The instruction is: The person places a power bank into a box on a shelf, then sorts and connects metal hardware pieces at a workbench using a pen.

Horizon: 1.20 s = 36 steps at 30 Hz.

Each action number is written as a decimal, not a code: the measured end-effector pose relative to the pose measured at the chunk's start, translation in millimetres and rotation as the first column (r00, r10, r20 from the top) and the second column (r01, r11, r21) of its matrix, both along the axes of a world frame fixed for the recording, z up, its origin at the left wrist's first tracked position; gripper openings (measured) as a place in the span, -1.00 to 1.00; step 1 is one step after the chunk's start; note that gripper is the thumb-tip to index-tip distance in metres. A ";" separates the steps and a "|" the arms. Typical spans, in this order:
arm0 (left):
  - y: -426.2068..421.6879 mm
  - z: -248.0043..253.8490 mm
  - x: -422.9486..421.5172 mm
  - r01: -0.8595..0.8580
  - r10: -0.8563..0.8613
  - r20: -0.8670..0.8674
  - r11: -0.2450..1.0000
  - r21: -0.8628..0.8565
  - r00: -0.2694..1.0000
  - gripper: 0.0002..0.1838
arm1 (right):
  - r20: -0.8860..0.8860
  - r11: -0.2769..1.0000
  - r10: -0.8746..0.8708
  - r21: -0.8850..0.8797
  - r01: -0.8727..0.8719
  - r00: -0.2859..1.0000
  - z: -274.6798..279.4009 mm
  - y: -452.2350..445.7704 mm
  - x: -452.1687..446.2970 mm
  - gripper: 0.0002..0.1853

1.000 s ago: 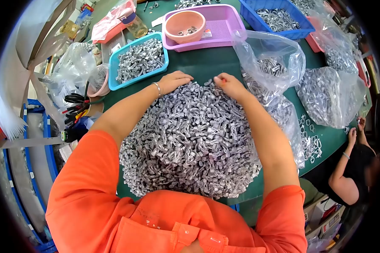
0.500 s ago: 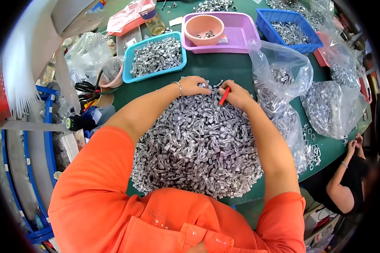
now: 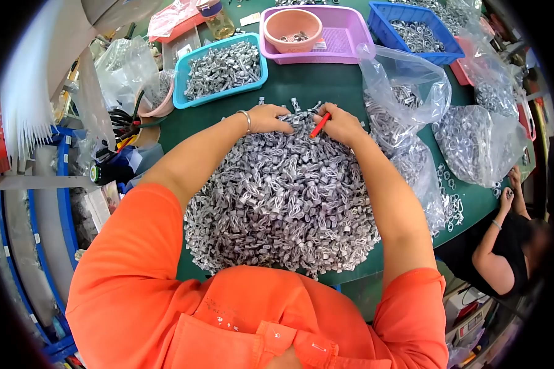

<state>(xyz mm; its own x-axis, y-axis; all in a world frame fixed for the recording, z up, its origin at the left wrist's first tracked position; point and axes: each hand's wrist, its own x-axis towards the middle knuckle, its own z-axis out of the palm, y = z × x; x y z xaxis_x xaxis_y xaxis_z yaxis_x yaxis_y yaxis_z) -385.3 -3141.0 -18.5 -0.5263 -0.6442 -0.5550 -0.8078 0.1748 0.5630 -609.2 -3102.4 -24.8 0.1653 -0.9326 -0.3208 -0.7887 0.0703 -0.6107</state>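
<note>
A big heap of small grey metal parts [image 3: 283,197] lies on the green table in front of my body. At its far edge my left hand [image 3: 268,119] rests on the parts, fingers curved together; what is under the fingertips is hidden. Just to the right, my right hand [image 3: 340,125] is closed round a red pen-like tool [image 3: 320,125], which slants down to the left over the heap. A few loose parts [image 3: 295,105] stick out beyond the heap between the two hands.
Beyond the heap are a turquoise tray of parts [image 3: 261,82], a purple tray [image 3: 345,59] with an orange bowl [image 3: 293,44], and a blue crate [image 3: 437,57]. Clear bags of parts [image 3: 480,144] lie right. Another person's arm [image 3: 493,237] is at the far right.
The red tool in my right hand has come into fuller view and points down-left. My left hand has shifted slightly at the heap's far edge. The camera view has moved a little.
</note>
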 end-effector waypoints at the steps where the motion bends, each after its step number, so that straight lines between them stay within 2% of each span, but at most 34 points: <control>1: 1.2 1.2 2.5 -0.011 0.012 -0.012 0.999 0.048 1.000 -0.35 | -0.022 1.000 0.001 -0.017 -0.001 1.000 1.6 0.9 0.6 -0.62; 2: 4.2 0.8 6.1 0.001 -0.002 -0.038 1.000 -0.020 0.999 -0.39 | -0.044 0.999 0.000 -0.035 -0.002 0.999 3.4 0.7 1.0 -0.62; 5: 16.4 20.5 10.7 -0.007 0.006 -0.059 1.000 -0.015 0.998 -0.51 | -0.052 0.997 0.002 -0.071 -0.005 0.999 17.1 8.4 7.5 -0.64; 7: 21.2 23.2 14.9 0.068 -0.068 -0.110 0.998 -0.005 0.992 -0.51 | -0.046 0.996 -0.013 -0.085 0.009 0.999 23.7 13.7 11.5 -0.65; 10: 31.6 20.2 22.5 0.151 -0.169 -0.189 0.983 -0.107 0.967 -0.51 | 0.067 0.996 0.041 -0.082 -0.035 0.997 34.3 24.0 21.6 -0.67; 15: 51.9 35.6 31.2 0.158 -0.180 -0.199 0.980 -0.119 0.963 -0.54 | -0.092 0.979 0.125 -0.147 -0.137 0.988 54.1 55.0 54.5 -0.69; 16: 55.5 31.4 35.8 0.121 -0.153 -0.257 0.983 -0.135 0.954 -0.56 | -0.069 0.979 0.117 -0.160 -0.127 0.991 56.8 66.6 63.3 -0.68; 17: 59.9 28.0 39.9 0.084 -0.127 -0.314 0.986 -0.146 0.941 -0.58 | 0.000 0.962 0.078 -0.262 -0.075 0.997 47.0 83.2 71.9 -0.72; 19: 67.9 30.8 42.5 0.068 -0.114 -0.352 0.988 -0.140 0.929 -0.61 | 0.020 0.863 0.006 -0.505 0.005 1.000 40.5 102.8 81.0 -0.83; 21: 74.3 32.0 46.3 0.035 -0.086 -0.441 0.992 -0.122 0.893 -0.61 | -0.009 0.818 -0.015 -0.575 0.007 1.000 44.0 115.1 87.6 -0.84; 23: 82.1 38.4 52.5 0.050 -0.108 -0.465 0.989 -0.136 0.878 -0.63 | -0.009 0.850 0.001 -0.526 -0.006 1.000 51.6 122.5 89.8 -0.84; 25: 98.8 49.5 56.9 -0.031 -0.039 -0.456 0.989 -0.145 0.889 -0.67 | 0.067 0.769 -0.015 -0.636 0.054 0.998 51.1 135.9 97.2 -0.81; 26: 106.1 50.2 60.5 -0.076 0.006 -0.488 0.989 -0.125 0.873 -0.71 | 0.078 0.790 -0.006 -0.611 0.053 0.997 53.7 141.9 99.7 -0.75; 29: 122.7 52.9 65.2 -0.116 -0.023 -0.505 0.963 -0.243 0.863 -0.75 | 0.147 0.738 -0.022 -0.665 0.115 0.989 52.8 159.1 113.1 -0.73; 30: 132.1 56.7 64.9 -0.145 -0.032 -0.519 0.944 -0.297 0.854 -0.76 | 0.133 0.767 0.012 -0.637 0.076 0.991 56.3 164.5 115.1 -0.67; 33: 163.0 40.0 80.7 -0.298 -0.036 -0.563 0.820 -0.489 0.825 -0.75 | 0.198 0.697 0.056 -0.710 0.103 0.979 54.3 184.2 130.4 -0.64; 34: 173.2 38.6 87.8 -0.339 0.021 -0.616 0.850 -0.404 0.787 -0.73 | 0.181 0.722 0.081 -0.689 0.067 0.980 58.6 192.7 133.9 -0.62; 35: 186.1 35.7 96.2 -0.322 0.028 -0.570 0.847 -0.423 0.821 -0.71 | 0.175 0.751 0.116 -0.660 0.029 0.978 55.2 202.1 138.7 -0.60; 36: 201.2 36.1 94.9 -0.394 0.045 -0.608 0.799 -0.454 0.792 -0.71 | 0.159 0.714 0.142 -0.701 0.011 0.977 56.2 210.1 141.6 -0.59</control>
